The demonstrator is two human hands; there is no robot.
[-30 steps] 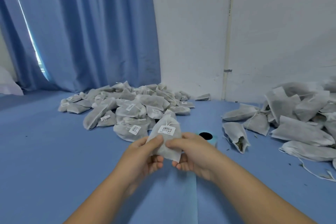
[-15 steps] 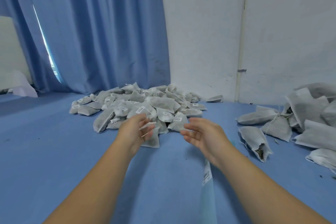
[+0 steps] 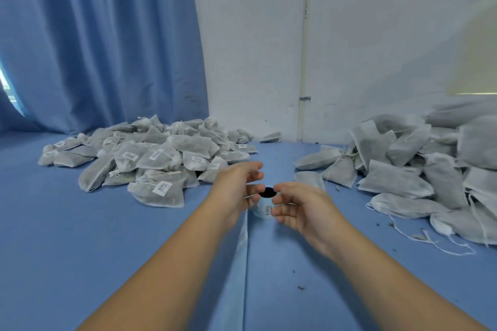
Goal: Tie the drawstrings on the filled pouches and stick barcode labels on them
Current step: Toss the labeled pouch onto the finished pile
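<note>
Over the label roll (image 3: 265, 208), left hand (image 3: 236, 185) and right hand (image 3: 301, 207) now hover loose-fingered and empty, pouch gone.

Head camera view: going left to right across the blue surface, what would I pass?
Pile of labelled pouches → left hand → roll of labels → right hand → pile of unlabelled pouches.

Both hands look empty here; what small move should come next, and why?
Probably the right hand reaches to the unlabelled pile for a pouch: it and the left hand hold nothing, hovering beside the label roll.
</note>
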